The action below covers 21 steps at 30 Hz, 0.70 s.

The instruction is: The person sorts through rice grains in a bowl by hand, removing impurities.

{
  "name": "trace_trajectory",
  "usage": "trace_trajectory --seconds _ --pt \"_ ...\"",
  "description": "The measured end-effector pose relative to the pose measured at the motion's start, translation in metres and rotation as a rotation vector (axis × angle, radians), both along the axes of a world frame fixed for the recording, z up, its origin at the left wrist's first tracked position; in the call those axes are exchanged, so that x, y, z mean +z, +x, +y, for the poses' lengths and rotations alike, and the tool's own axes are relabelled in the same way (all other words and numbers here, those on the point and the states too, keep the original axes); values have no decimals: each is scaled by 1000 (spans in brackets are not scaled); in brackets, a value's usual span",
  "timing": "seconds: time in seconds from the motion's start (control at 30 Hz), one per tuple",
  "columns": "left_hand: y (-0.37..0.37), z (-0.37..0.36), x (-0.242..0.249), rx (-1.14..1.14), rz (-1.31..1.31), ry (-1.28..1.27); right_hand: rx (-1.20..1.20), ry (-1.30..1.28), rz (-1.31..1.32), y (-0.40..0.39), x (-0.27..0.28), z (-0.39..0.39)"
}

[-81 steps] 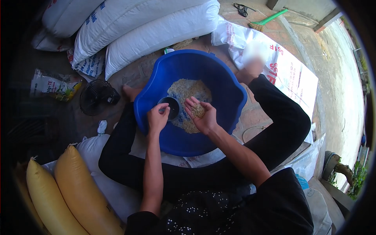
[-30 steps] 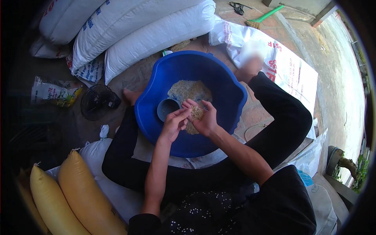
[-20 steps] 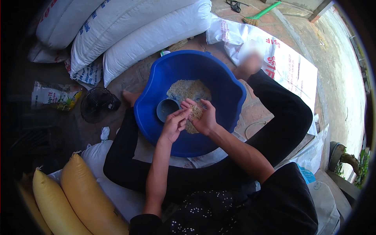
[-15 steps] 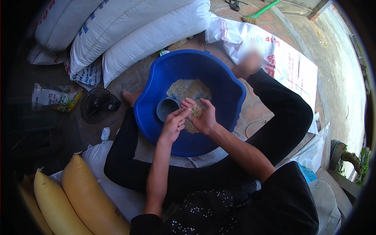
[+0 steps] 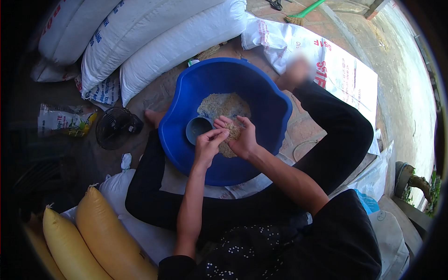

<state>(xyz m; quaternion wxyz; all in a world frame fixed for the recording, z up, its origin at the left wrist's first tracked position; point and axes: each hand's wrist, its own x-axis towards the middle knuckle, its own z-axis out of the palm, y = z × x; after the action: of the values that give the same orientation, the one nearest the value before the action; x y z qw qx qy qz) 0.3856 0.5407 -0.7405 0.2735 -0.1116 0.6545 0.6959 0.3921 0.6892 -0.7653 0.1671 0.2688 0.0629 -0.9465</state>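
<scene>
Grain [image 5: 233,131] lies in a small heap on the upturned palm of my right hand [image 5: 246,143], over the blue basin [image 5: 266,88] that sits between my bent legs. My right fingers are stretched out, slightly cupped. The thumb and forefinger of my left hand [image 5: 206,149] are pressed together at the edge of the heap; I cannot tell whether they pinch a grain. As far as I can see, only this palmful is lifted out, and a much larger share is spread over the basin's bottom, thin enough in patches for blue to show. How much I have already gone through, I cannot tell. A round cup [image 5: 188,132] is inside the basin, just beside my left hand; its contents are too dark to read. The basin stands low, with brick floor [image 5: 303,130] to its right. Beyond it are stacked white sacks [image 5: 186,44], a flattened printed sack [image 5: 350,79] and a green-handled broom [image 5: 297,19]. Left of it are a black fan-like thing [image 5: 112,129] and a packet [image 5: 65,120]; nearer me, yellow sacks [image 5: 105,219].
</scene>
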Motion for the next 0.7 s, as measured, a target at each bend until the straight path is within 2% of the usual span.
trace_trajectory --seconds 0.37,0.47,0.57,0.6,0.7 --pt "-6 -10 -4 61 -232 215 14 12 -3 1 1 1" --pt "-12 -16 2 141 -251 305 16 7 -8 0 4 2" --pt "-23 -33 12 282 -155 172 12 19 -14 -1 4 0" --pt "-26 -42 6 297 -69 -26 18 42 -18 -1 2 0" --pt "-30 -59 -31 231 498 -608 11 77 -42 0 -2 -3"
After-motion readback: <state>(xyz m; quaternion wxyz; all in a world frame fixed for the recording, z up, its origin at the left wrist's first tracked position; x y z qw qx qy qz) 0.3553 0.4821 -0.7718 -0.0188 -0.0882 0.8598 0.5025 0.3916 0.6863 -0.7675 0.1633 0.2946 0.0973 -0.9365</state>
